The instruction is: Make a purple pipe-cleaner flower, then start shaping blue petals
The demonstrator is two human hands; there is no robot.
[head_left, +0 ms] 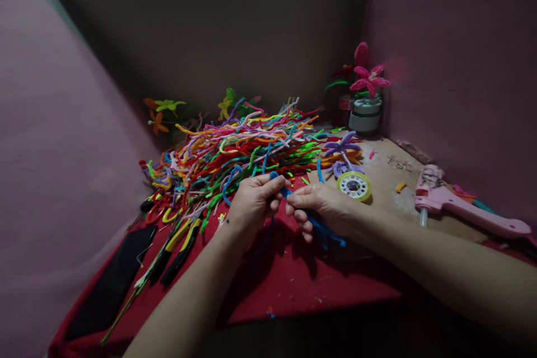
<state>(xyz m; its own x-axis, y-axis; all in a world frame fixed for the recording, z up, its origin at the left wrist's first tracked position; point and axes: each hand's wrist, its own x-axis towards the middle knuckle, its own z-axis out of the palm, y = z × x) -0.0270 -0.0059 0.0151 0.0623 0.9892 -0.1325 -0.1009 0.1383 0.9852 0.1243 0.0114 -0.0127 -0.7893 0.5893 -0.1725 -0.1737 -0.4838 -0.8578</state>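
Observation:
Blue pipe cleaners are held between my two hands above the red-covered table. My left hand is closed, thumb and fingers pinching the upper blue end. Close beside it, my right hand is closed round the same blue bundle, whose loose ends stick out below the palm. How the strands join is hidden by my fingers. Behind my hands lies a large heap of many-coloured pipe cleaners. A purple pipe-cleaner flower rests near a yellow-rimmed roll to the right.
A pink glue gun lies on a brown board at right. Yellow-and-black pliers, red-handled scissors and a black phone-like slab lie left. A pink flower stands in a grey pot at the back.

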